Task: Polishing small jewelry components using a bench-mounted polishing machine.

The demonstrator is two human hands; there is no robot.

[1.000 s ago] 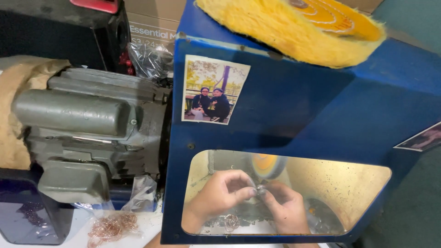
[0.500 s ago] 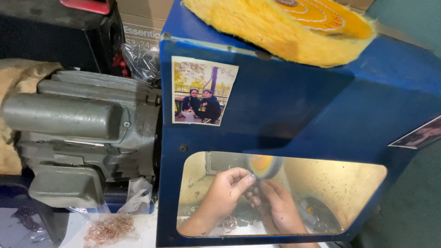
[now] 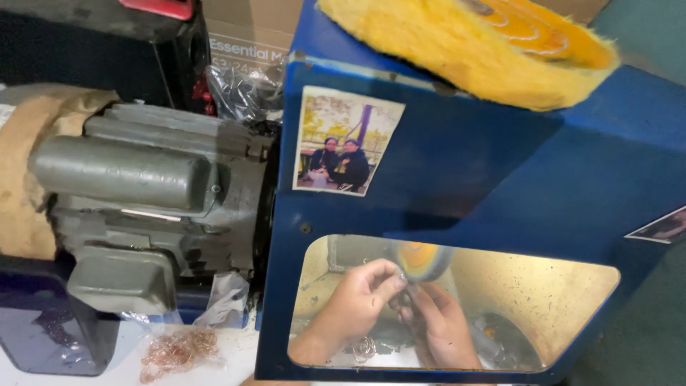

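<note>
Both hands (image 3: 400, 311) seemingly at buffing wheel (image 3: 423, 261)

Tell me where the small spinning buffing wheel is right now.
In the head view, the small buffing wheel spins inside the blue hood, behind its window, just above the left hand and right hand.

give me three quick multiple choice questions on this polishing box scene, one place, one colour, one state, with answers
1. Where does the loose yellow cloth buffing wheel lie?
A on top of the blue metal hood
B on the floor
C inside the grey electric motor

2. What colour is the small tangle of fine wire below the motor?
A green
B copper-pink
C white

3. What are the left hand and right hand doing?
A resting apart, empty
B pinching something small together at the spinning wheel
C gripping the motor

Answers: A, it rests on the hood's top; B, its strands look coppery; B, fingertips meet beneath the blurred wheel.
</note>
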